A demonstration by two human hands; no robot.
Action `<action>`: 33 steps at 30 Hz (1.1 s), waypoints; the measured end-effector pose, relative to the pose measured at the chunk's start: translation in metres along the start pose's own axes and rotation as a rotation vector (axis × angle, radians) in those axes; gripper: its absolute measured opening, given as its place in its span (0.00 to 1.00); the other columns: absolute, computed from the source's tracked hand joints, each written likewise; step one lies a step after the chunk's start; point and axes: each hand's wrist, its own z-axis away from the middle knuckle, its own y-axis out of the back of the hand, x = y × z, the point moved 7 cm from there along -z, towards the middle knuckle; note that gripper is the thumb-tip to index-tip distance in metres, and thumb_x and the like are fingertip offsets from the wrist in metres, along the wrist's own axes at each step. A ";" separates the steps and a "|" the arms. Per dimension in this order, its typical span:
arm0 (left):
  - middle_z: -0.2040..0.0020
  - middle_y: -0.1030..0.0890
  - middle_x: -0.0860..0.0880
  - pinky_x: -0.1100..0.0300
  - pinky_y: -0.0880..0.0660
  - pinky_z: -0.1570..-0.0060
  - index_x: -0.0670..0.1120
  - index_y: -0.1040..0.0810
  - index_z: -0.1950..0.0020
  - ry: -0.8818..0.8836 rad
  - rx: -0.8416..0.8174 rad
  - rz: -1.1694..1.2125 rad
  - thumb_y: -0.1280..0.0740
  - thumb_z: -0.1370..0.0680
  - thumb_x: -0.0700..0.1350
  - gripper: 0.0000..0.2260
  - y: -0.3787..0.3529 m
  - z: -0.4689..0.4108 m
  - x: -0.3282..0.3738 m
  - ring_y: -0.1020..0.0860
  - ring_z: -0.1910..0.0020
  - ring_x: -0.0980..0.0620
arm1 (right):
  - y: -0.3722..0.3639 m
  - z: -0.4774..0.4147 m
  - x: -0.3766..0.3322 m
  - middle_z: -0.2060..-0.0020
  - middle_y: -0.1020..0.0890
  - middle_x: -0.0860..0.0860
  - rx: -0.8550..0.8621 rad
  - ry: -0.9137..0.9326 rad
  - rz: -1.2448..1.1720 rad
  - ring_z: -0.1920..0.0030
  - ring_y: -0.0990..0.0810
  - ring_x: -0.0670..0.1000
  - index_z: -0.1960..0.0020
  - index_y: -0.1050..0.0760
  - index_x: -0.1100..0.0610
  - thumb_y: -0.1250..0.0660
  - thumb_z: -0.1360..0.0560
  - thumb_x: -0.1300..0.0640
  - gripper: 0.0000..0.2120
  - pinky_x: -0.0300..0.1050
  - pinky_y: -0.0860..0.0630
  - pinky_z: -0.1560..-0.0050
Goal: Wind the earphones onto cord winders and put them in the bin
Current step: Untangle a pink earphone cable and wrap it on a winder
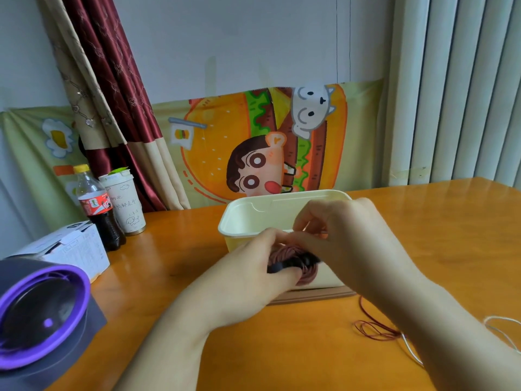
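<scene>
Winding is judged to be the step in hand. At the nine o'clock side of the table (282, 351), a purple-rimmed device (39, 311), a white carton (70, 249), a cola bottle (98, 210) and a paper cup (127, 204) are seen, well apart from the work.

Near the centre, the left hand (248, 266) is curled round a black cord winder (277, 268), with the thumb pressed on its lower edge. A thick coil of the red earphone cord (284, 252) is already laid on it. Winder and coil are held just in front of the near wall of the cream bin (253, 218), at six o'clock from its opening.

At one o'clock from the coil, the right hand (346, 235) is closed in a pinch, finger and thumb together on the cord just above the coil; the strand itself is blurred there. At four o'clock from the hands, the unwound rest lies on the table as loose loops (375, 330). A white cord (501, 331) lies beyond them toward three o'clock, touching or crossing them.

For a good wind, the winder should be kept steady. Light, even tension should be held in the pinch and each turn laid beside the last. The slack should be drawn up slowly so that the white cord is not dragged along. The free end is best tucked in before the winder is lowered into the bin.
</scene>
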 end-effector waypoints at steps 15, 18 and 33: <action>0.54 0.22 0.51 0.61 0.23 0.58 0.57 0.25 0.37 0.044 0.241 0.709 0.39 0.19 0.36 0.18 0.017 -0.009 -0.008 0.26 0.65 0.58 | -0.006 0.006 -0.006 0.62 0.17 0.47 0.262 0.138 -0.274 0.64 0.22 0.41 0.56 0.16 0.56 0.30 0.32 0.59 0.07 0.23 0.29 0.55; 0.52 0.21 0.48 0.59 0.22 0.59 0.56 0.23 0.40 0.029 0.230 0.787 0.44 0.18 0.35 0.19 0.018 -0.009 -0.006 0.27 0.65 0.57 | -0.003 0.005 -0.007 0.61 0.17 0.49 0.271 0.154 -0.252 0.57 0.23 0.44 0.56 0.16 0.57 0.31 0.32 0.59 0.07 0.26 0.28 0.54; 0.65 0.19 0.56 0.63 0.24 0.64 0.53 0.26 0.48 -0.036 0.391 0.730 0.42 0.17 0.44 0.07 0.018 -0.006 -0.001 0.23 0.67 0.61 | -0.001 0.009 -0.023 0.60 0.19 0.49 0.251 0.301 -0.220 0.55 0.23 0.44 0.55 0.16 0.57 0.31 0.30 0.60 0.07 0.29 0.26 0.53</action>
